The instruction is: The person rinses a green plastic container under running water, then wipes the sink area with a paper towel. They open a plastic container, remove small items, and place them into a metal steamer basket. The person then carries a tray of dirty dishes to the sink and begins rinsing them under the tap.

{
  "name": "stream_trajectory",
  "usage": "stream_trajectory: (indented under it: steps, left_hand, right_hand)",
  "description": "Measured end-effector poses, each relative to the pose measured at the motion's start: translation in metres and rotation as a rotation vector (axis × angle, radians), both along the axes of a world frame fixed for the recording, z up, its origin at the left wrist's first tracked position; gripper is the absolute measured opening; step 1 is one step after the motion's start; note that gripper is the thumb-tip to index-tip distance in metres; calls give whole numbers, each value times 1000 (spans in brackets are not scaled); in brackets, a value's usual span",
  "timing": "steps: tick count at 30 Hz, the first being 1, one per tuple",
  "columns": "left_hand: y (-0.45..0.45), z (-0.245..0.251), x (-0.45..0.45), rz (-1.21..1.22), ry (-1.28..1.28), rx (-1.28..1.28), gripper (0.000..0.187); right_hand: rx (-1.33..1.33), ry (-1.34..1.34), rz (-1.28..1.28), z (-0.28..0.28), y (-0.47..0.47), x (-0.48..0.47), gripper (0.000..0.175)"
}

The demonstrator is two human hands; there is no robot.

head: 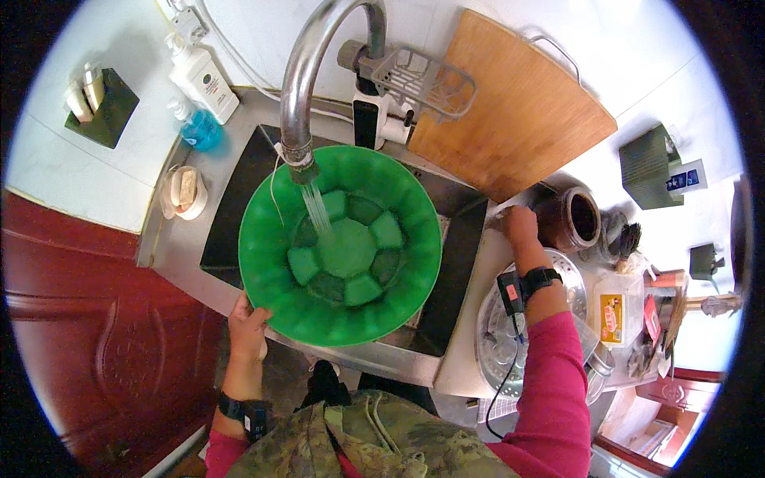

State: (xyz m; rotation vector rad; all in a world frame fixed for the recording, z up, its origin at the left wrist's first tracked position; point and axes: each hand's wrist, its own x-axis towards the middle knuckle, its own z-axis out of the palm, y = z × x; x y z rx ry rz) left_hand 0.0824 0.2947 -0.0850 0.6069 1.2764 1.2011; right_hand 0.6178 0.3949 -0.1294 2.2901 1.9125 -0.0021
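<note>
Water runs from a curved metal faucet (297, 119) into a round green plastic basin (352, 245), which sits over a dark sink (457, 263). My left hand (250, 328) grips the basin's rim at its lower left, thumb over the edge. Off to the right of the sink, my right hand (519, 226) is closed at the counter near the lower corner of a wooden cutting board (514, 107); whether it holds something small is hidden. A brown ceramic jar (583, 218) stands just beyond that hand. Below my right forearm lies a perforated metal steamer tray (493, 334).
A white pump bottle (206, 80), a blue soap bottle (200, 128) and a soap dish (185, 191) line the left counter. A wire rack (424, 80) hangs by the faucet. Clear plastic containers (621, 322) crowd the right counter. A dark red cabinet panel (107, 334) is at left.
</note>
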Motion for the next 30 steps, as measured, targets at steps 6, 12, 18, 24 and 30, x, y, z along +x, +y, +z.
stream_trajectory:
  steps: [6,12,18,24,30]
  left_hand:
    - [-1,-6,-1,7,43,-59,52]
    - [1,-16,-5,1,-2,-36,54]
    - [2,-10,-2,-26,-47,-9,54]
    - [3,2,7,10,53,-90,53]
    - [2,-5,5,2,-10,-24,55]
  right_hand:
    - [2,43,43,-15,4,9,16]
    - [368,1286,-328,11,-10,37,11]
    - [354,622,-298,3,-12,32,19]
    - [70,311,21,1,-18,8,30]
    - [116,218,-65,12,-6,-10,22]
